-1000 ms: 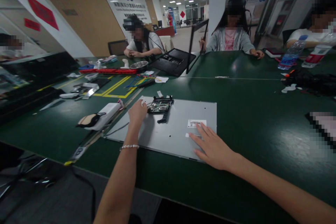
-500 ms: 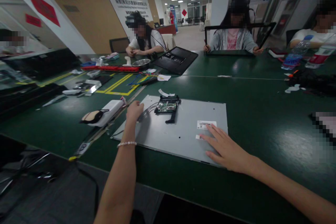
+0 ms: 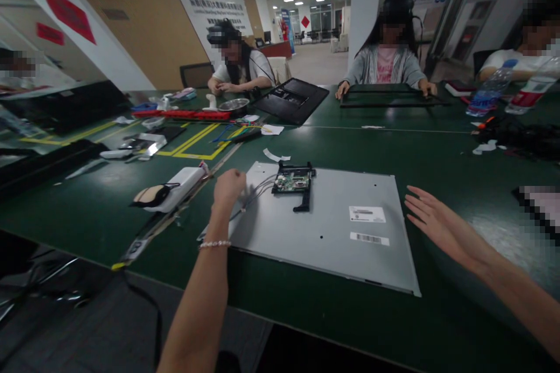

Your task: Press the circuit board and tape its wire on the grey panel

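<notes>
A grey metal display panel [image 3: 336,221] lies flat, back side up, with two white labels [image 3: 367,214] at its right. A green circuit board [image 3: 292,182] in a black bracket [image 3: 305,201] sits near its far edge, and thin grey cables [image 3: 258,191] run from it to the left. My left hand [image 3: 230,187] is closed above the panel's left edge, beside the cables; its curled fingers hide whatever it may hold. Just off the panel's right edge, my right hand [image 3: 433,218] is open, fingers stretched out, holding nothing.
Left of the panel lies a white power strip [image 3: 181,183] with a beige and black item on it. A black plastic cover [image 3: 295,99] lies farther back. Across the green table [image 3: 437,145], a person holds a black frame [image 3: 394,96]. Bottles [image 3: 490,87] stand at right.
The panel has shifted to the right, with the board on it. My right hand has moved off its labels to beyond its right edge. The person opposite has lowered the black frame.
</notes>
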Demonstrator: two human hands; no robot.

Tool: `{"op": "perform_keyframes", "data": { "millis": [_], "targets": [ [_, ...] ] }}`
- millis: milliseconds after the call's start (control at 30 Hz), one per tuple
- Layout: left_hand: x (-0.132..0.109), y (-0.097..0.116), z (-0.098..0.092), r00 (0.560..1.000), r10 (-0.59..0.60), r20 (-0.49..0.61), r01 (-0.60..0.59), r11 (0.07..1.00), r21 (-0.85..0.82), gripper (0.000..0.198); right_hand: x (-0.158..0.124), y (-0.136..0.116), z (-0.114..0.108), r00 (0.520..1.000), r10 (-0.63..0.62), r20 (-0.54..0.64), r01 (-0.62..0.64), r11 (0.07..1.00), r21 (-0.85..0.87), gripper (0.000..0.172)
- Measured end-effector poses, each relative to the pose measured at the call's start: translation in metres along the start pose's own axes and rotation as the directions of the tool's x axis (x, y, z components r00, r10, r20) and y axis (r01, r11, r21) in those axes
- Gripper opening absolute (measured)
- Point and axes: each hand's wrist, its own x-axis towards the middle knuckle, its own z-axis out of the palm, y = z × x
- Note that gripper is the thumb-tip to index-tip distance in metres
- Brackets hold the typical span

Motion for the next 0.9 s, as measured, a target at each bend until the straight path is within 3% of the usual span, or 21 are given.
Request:
{"op": "perform_keyframes", "data": {
  "millis": [133, 333, 567, 700, 900],
  "targets": [
    [-0.013, 0.018, -0.004, 0.998, 0.004, 0.055, -0.012, 0.989, 0.149, 0.04, -0.005, -0.008, -0.007, 0.998, 0.046, 0.035, -0.043, 0.997, -0.071, 0.073],
    [-0.027, 0.039, -0.002, 0.992, 0.085, 0.093, -0.106, 0.961, 0.255, 0.042, -0.003, -0.013, -0.015, 1.0, 0.018, 0.023, -0.011, 0.969, -0.247, 0.075],
    [-0.044, 0.059, -0.004, 0.977, 0.147, 0.157, -0.189, 0.934, 0.305, 0.043, -0.009, -0.014, -0.037, 0.998, 0.039, -0.058, -0.05, 0.979, -0.2, 0.072],
    [-0.052, 0.066, -0.003, 0.948, 0.212, 0.237, -0.275, 0.92, 0.278, 0.044, -0.011, -0.016, -0.047, 0.987, 0.049, -0.151, -0.084, 0.968, -0.238, 0.07],
    [-0.062, 0.077, -0.006, 0.875, 0.353, 0.33, -0.44, 0.865, 0.241, 0.046, -0.012, -0.011, -0.069, 0.975, 0.001, -0.224, -0.107, 0.882, -0.458, 0.067]
  ]
}}
